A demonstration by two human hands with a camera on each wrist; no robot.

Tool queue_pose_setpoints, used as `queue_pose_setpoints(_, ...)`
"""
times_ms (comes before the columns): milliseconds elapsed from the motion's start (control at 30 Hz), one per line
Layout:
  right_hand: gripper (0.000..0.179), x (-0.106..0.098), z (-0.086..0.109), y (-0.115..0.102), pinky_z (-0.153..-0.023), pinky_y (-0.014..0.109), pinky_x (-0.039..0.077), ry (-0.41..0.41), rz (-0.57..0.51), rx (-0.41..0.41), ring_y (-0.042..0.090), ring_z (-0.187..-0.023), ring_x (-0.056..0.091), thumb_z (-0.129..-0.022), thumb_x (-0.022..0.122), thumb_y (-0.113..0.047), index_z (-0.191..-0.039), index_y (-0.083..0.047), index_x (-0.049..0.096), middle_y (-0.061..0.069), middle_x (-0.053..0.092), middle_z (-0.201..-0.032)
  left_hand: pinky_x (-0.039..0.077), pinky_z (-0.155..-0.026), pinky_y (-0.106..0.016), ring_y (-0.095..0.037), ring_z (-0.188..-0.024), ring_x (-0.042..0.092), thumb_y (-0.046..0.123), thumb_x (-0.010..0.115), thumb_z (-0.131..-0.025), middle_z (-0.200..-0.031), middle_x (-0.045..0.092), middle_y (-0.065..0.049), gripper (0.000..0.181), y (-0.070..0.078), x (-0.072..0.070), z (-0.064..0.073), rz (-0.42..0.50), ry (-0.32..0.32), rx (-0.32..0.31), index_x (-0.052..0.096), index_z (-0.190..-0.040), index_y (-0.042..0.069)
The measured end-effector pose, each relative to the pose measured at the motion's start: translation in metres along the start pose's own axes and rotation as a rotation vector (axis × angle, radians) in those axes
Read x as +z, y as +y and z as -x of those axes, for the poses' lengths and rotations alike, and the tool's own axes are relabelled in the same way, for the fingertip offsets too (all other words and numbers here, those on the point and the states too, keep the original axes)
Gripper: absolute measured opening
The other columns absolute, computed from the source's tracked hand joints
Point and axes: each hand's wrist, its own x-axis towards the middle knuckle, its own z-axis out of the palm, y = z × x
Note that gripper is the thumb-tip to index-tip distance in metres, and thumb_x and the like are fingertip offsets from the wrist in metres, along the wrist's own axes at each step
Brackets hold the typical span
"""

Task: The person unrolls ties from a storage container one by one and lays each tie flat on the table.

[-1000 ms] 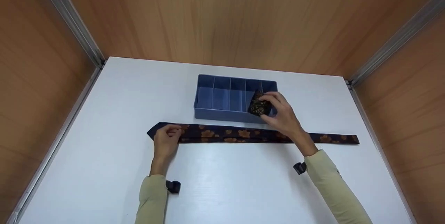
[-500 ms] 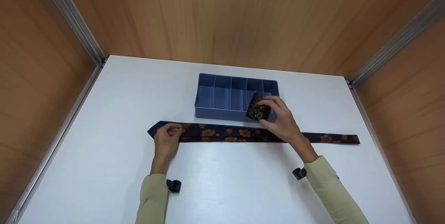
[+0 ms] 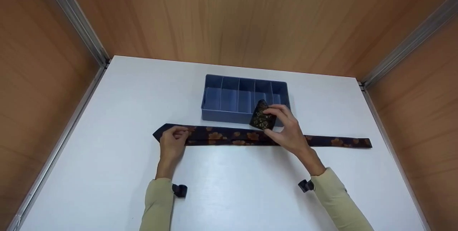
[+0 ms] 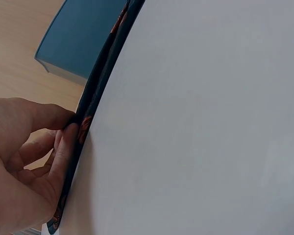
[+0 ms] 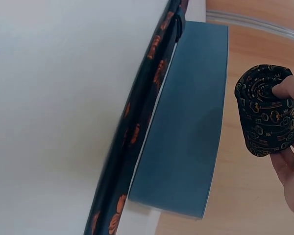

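A dark necktie with orange flowers (image 3: 222, 138) lies stretched from left to right over the white table, its pointed wide end at the left. Near that end my left hand (image 3: 172, 143) pinches the tie's cloth between thumb and fingers; the left wrist view shows the thumb and forefinger (image 4: 63, 147) meeting at its edge. My right hand (image 3: 290, 132) holds a rolled-up black necktie with a gold pattern (image 3: 262, 117) by its two ends. This roll overlaps the front wall of the blue box and the flowered tie's edge in the head view; its spiral end (image 5: 262, 81) faces the right wrist camera.
Behind the flowered tie stands a blue box (image 3: 225, 115), divided into several compartments. Wood-grain panels (image 3: 229, 19) enclose the white table (image 3: 229, 188) at the back and both sides. Black wrist cameras (image 3: 180, 190) sit at the sleeves.
My right hand has brought the rolled necktie from over the box's right compartments toward me and slightly left, to the box's front edge. The left hand keeps its place on the flowered tie.
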Motion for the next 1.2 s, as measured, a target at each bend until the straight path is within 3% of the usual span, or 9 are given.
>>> queue_pose_setpoints(433, 0.058, 0.014, 0.01, -0.019, -0.097, 0.031, 0.048, 0.065, -0.064, 0.009, 0.029, -0.126, 0.054, -0.076, 0.083, 0.009, -0.127, -0.011, 0.067, 0.013, 0.057, -0.134, 0.05, -0.07, -0.019, -0.021, -0.088, 0.067, 0.005, 0.068, -0.098, -0.097, 0.074, -0.012, 0.011, 0.002, 0.001, 0.001, -0.001, 0.0, 0.013, 0.075, -0.106, 0.0)
queue_pose_setpoints(1200, 0.055, 0.043, 0.016, -0.041, -0.106, 0.034, 0.044, 0.098, -0.151, 0.005, 0.026, -0.129, 0.054, -0.079, 0.082, 0.003, -0.129, -0.016, 0.067, 0.007, 0.058, -0.134, 0.05, -0.069, -0.019, -0.022, -0.089, 0.068, 0.005, 0.069, -0.098, -0.097, 0.073, -0.013, 0.011, 0.001, -0.001, 0.001, 0.02, -0.013, 0.016, 0.074, -0.105, 0.0)
